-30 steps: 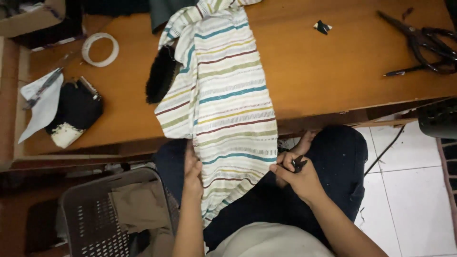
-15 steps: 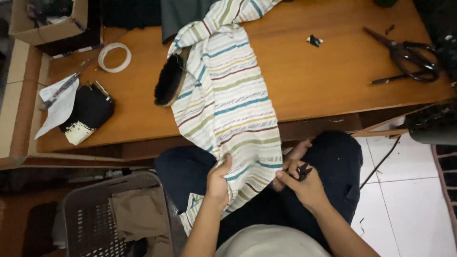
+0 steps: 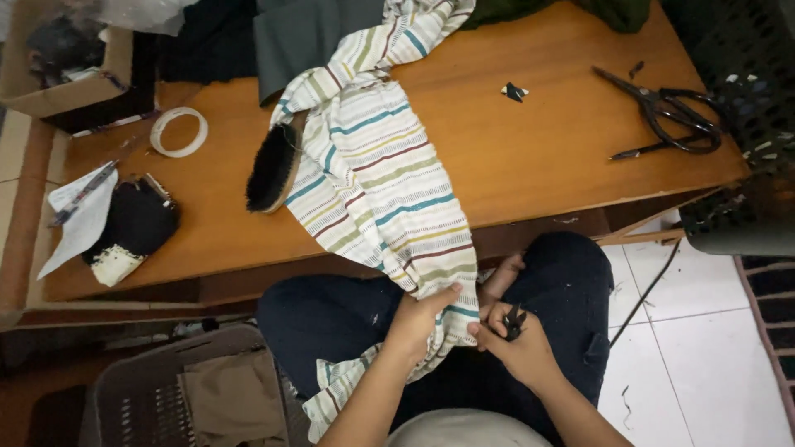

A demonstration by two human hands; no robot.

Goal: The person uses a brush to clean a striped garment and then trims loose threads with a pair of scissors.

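Observation:
A white garment with coloured stripes [image 3: 377,178] hangs from the wooden table [image 3: 538,157] down into my lap. My left hand [image 3: 414,327] pinches its lower edge near my knees. My right hand [image 3: 517,348] holds a small black thread snipper [image 3: 513,319] right beside that edge, thumb touching the cloth. My legs in dark trousers [image 3: 331,319] are under both hands.
On the table lie a black brush [image 3: 273,165] by the garment, a tape roll [image 3: 178,132], a black pouch [image 3: 132,223], papers, large black scissors [image 3: 671,116] at the right and dark folded cloth at the back. A grey plastic basket [image 3: 141,401] with beige cloth stands lower left.
My left hand slid from the garment's left side to its lower edge, close to my right hand. The garment shifted right on the table and bunched in my lap.

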